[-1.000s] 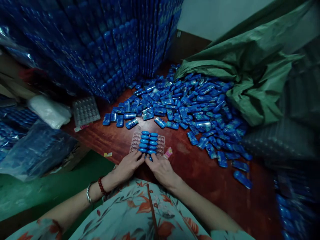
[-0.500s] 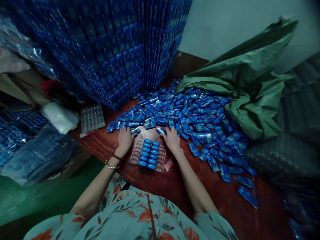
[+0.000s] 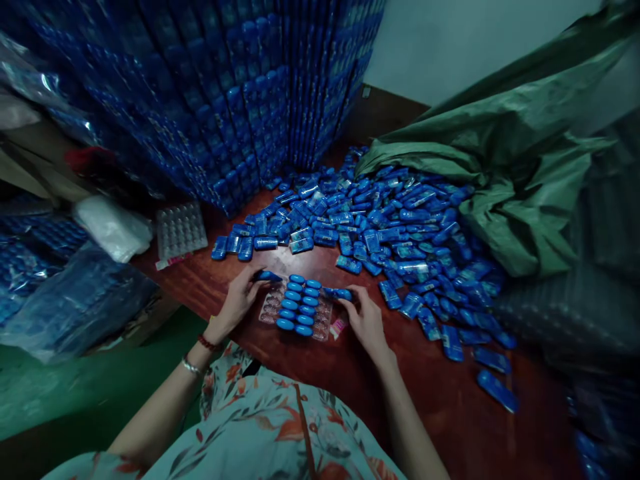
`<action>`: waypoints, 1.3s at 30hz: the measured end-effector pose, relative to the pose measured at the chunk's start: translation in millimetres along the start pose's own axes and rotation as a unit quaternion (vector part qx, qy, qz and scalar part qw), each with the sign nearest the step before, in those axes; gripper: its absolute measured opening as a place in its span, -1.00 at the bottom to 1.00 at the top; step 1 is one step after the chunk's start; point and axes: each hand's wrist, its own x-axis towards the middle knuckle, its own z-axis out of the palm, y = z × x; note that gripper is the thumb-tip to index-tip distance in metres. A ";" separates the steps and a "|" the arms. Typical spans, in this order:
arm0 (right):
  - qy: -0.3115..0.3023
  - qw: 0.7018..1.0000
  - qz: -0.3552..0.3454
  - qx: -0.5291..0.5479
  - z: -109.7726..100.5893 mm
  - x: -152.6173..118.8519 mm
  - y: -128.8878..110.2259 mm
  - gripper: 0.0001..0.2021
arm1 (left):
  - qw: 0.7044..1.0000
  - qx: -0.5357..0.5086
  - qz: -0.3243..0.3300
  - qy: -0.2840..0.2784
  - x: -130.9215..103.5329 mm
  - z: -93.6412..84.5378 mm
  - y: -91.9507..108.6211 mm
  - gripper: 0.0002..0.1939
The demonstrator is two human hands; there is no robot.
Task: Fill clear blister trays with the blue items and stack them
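Observation:
A clear plastic blister tray [image 3: 270, 308] lies on the table in front of me, its two middle columns filled with upright blue bottles [image 3: 295, 295]. Between the fingers of my left hand [image 3: 239, 298] is a small blue bottle [image 3: 269, 275], held over the tray's far left corner. On the opposite side my right hand [image 3: 366, 319] pinches another blue bottle [image 3: 339, 293] above the tray's right edge. A pink-and-white slip [image 3: 338, 327] sits by the tray's right side. Just beyond spreads a heap of loose blue bottles [image 3: 350, 220].
Tall stacks of packed blue bottles [image 3: 240, 120] rise at the back left. A green sack [image 3: 520, 193] lies beside the heap at right. Another clear tray [image 3: 181, 230] and a white plastic bag [image 3: 114, 227] are at left. The red-brown table [image 3: 390, 393] ends on my left.
Both hands have drawn back from the heap's near edge toward me, each bringing a blue bottle to a side of the tray. The view has shifted slightly.

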 end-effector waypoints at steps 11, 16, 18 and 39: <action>-0.025 0.994 -0.082 -0.066 -4.3 18.0 -8.6 -0.70 | 1.000 -0.010 -0.022 0.005 19.4 0.5 -4.7 -0.70; -0.009 0.999 0.005 0.040 0.6 18.4 6.2 -0.71 | 0.992 -0.037 -0.116 -0.044 12.9 4.3 -16.8 -0.62; -0.033 0.996 0.038 0.071 2.6 14.9 13.1 -0.68 | 0.989 -0.051 -0.123 -0.062 8.9 2.4 -21.8 -0.59; -0.134 0.883 -0.035 -0.449 8.9 10.4 -35.9 -0.88 | 0.993 0.052 0.064 -0.090 20.9 4.7 -4.2 -0.76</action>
